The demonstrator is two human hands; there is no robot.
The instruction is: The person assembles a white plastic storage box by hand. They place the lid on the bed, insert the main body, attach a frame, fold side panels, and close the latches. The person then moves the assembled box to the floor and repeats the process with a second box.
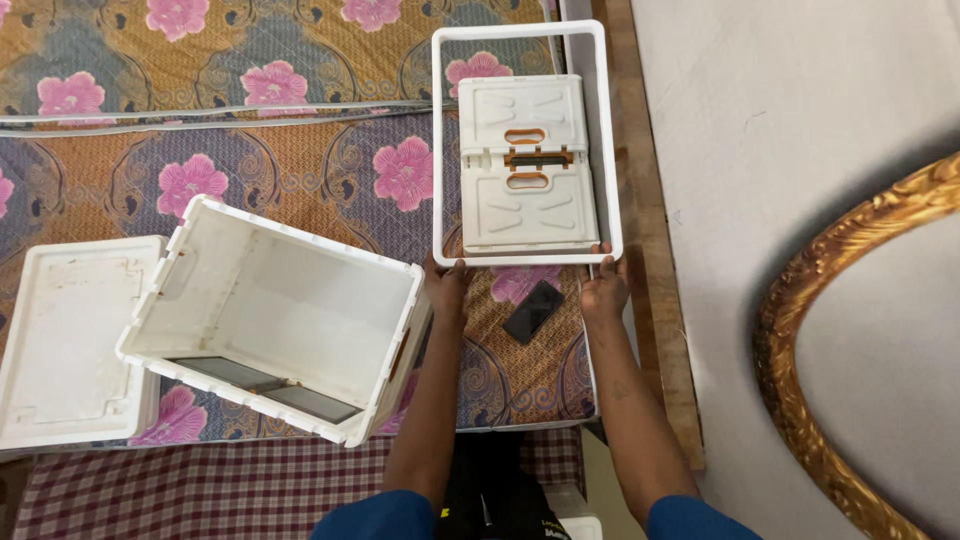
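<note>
Floral mattress (300,170) on a bed, w/ a checked cloth (200,490) at the near edge. Both hands grip the near rail of a white plastic frame (527,255) w/ folded panels inside: left hand (445,285) at its left corner, right hand (603,285) at its right, fingers curled under. Step looks like positioning the frame; next move prob. needs a level, two-handed carry. White crate (280,315) lies tilted beside, flat lid (70,340) left of it. Dark phone (532,312) between the wrists. Fingertips hidden under the rail; gilt frame (840,330) cut off at right.
</note>
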